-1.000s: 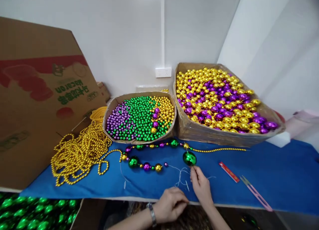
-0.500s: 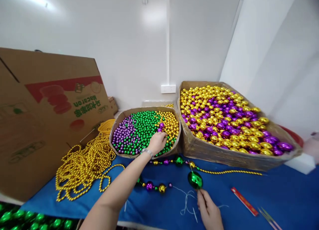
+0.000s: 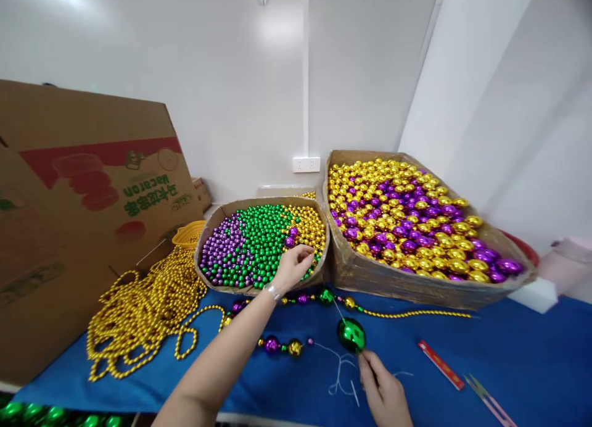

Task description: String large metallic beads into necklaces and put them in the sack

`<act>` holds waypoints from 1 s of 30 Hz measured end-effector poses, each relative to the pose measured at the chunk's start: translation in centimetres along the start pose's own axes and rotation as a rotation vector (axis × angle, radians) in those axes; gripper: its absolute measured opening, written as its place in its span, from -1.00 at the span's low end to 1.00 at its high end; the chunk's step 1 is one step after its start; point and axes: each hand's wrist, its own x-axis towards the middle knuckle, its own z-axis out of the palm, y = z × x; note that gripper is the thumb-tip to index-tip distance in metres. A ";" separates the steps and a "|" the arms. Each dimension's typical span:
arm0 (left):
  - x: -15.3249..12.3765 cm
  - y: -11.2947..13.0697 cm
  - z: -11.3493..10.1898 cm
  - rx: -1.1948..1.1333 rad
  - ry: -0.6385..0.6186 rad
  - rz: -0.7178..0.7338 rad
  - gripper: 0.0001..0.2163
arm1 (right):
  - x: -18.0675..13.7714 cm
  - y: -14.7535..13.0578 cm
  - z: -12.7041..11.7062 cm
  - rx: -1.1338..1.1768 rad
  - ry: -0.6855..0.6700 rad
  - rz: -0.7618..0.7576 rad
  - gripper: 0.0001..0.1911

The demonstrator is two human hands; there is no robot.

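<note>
My left hand [image 3: 295, 268] is over the near right part of the bead box [image 3: 200, 273], above the gold and green beads [image 3: 261, 242]. Its thumb and fingers are drawn together in a pinch; whatever they hold is hidden. Low over the blue cloth, my right hand [image 3: 383, 390] pinches the lower end of a thin needle. A large shiny green bead [image 3: 351, 334] sits on this needle, whose tip [image 3: 338, 306] pokes out above it. On the cloth lies a partly strung bead strand [image 3: 272, 345], with loose white thread [image 3: 340, 377] trailing toward my right hand.
A finished-looking strand [image 3: 416, 313] lies along the boxes. On the right stands a bigger box [image 3: 370, 273] of gold and purple beads. Gold bead chains [image 3: 152, 316] pile at left beside a large carton [image 3: 92, 229]. A red packet [image 3: 441, 365] and tweezers-like snips [image 3: 490, 400] lie at right.
My left hand has shifted slightly right over the beads, its fingers pinched together. My right hand still holds the needle with the green bead. The whole view has drifted a little.
</note>
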 end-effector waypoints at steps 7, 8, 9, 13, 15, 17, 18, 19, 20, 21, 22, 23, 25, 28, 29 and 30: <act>-8.8 0.4 0.4 -1.276 -0.086 -0.379 -0.68 | 0.4 -4.4 -1.7 -0.037 -0.026 -0.201 -0.64; -9.4 0.4 0.5 -1.315 -0.087 -0.407 -0.69 | 0.4 -4.7 -1.7 -0.045 -0.034 -0.226 -0.64; -9.9 0.3 0.6 -1.338 -0.087 -0.426 -0.70 | 0.3 -4.9 -1.7 -0.053 -0.040 -0.252 -0.65; -10.7 0.1 0.9 -1.354 -0.065 -0.447 -0.71 | 0.2 -5.1 -1.4 -0.091 -0.050 -0.305 -0.66; -10.8 0.0 0.8 -1.327 -0.052 -0.436 -0.70 | 0.1 -4.9 -1.4 -0.112 -0.047 -0.308 -0.67; -11.0 -0.1 0.7 -1.256 -0.026 -0.397 -0.70 | 0.1 -4.6 -1.4 -0.134 -0.036 -0.326 -0.68; -11.0 -0.2 0.7 -1.196 -0.001 -0.365 -0.70 | 0.1 -4.5 -1.4 -0.149 -0.025 -0.345 -0.69; -11.1 -0.2 0.7 -1.119 0.027 -0.324 -0.71 | 0.1 -4.3 -1.3 -0.170 -0.011 -0.366 -0.69; -11.2 -0.2 0.8 -1.030 0.055 -0.279 -0.73 | 0.1 -4.2 -1.3 -0.193 0.006 -0.388 -0.70; -11.3 -0.1 0.9 -0.941 0.078 -0.232 -0.73 | 0.1 -4.2 -1.2 -0.215 0.021 -0.408 -0.70; -11.4 -0.1 1.1 -0.865 0.086 -0.192 -0.74 | 0.2 -4.2 -1.1 -0.229 0.033 -0.421 -0.71; -11.5 0.0 1.4 -0.815 0.080 -0.163 -0.73 | 0.2 -4.2 -1.0 -0.231 0.034 -0.421 -0.71; -11.8 0.1 2.0 -0.793 0.047 -0.145 -0.70 | 0.2 -4.4 -0.8 -0.201 0.012 -0.372 -0.71; -12.2 0.3 2.9 -0.857 0.018 -0.200 -0.70 | 0.1 -4.7 -0.6 -0.113 -0.076 -0.216 -0.73; -12.3 0.3 3.1 -0.875 0.019 -0.221 -0.71 | 0.0 -4.7 -0.6 -0.081 -0.105 -0.171 -0.74; -12.3 0.3 3.3 -0.884 0.018 -0.235 -0.71 | 0.0 -4.6 -0.5 -0.047 -0.131 -0.135 -0.74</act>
